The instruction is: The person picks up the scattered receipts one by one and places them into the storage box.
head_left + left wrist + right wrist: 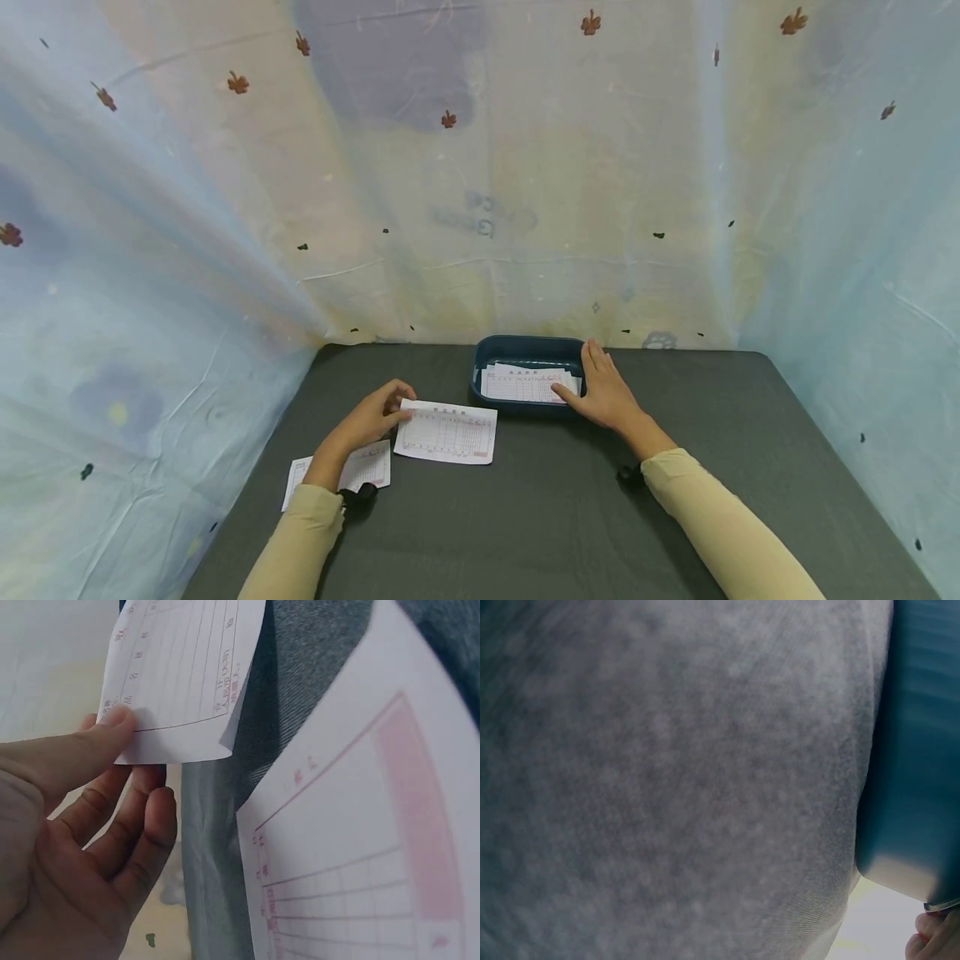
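My left hand point(372, 417) pinches the left edge of a printed paper form point(447, 433) between thumb and fingers. In the left wrist view the thumb lies on top of that form point(184, 675), the fingers loosely curled below. Beneath my left forearm lie more printed forms point(371, 465), partly hidden by it. My right hand point(606, 395) rests at the right end of a dark blue tray point(531, 340), fingers extended along its rim. Its thumb touches the stack of printed forms point(520, 383) inside. The right wrist view shows the tray's outer wall point(915, 750) and a few fingertips point(928, 937).
A dark grey cloth point(555, 517) covers the table. The tray stands near its back edge. A pale patterned curtain point(540, 183) hangs behind and along both sides. Black straps point(360, 493) sit at the wrists.
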Available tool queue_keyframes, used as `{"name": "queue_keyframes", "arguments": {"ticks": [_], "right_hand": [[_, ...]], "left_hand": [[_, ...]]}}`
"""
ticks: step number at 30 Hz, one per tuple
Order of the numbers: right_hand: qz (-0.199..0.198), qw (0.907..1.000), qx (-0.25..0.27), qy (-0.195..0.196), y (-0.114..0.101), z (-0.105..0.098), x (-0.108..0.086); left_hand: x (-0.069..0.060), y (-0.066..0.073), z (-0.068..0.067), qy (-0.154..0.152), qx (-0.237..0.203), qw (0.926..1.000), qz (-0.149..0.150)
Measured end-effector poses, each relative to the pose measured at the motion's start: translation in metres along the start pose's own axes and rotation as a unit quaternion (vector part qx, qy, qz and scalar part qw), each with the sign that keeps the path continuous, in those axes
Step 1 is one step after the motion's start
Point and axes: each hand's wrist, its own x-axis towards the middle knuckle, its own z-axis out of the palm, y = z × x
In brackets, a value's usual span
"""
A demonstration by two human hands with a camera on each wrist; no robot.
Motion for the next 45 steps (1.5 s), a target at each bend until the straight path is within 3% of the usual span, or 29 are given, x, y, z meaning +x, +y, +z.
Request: {"name": "queue_keyframes", "arguments": {"ticks": [13,18,33,45], "right_hand": [[0.001,1.0000,-0.006,-0.001,0.001,0.002,0.001],[-0.001,1.0000,-0.005,0.004,0.002,0.001,0.001],[0.003,1.0000,-0.007,0.000,0.000,0.000,0.001],[-0.002,1.0000,-0.009,-0.001,-0.001,-0.001,0.001]], "left_hand": [[-0.001,0.000,-0.012,0.076,-0.068,0.9947,0.000],[-0.002,0.003,-0.016,0.098,-0.076,0.9923,0.006],[-0.001,0.010,-0.028,0.116,-0.154,0.9807,0.028],[0.003,0.020,-0.034,0.130,-0.157,0.9784,0.031]]}}
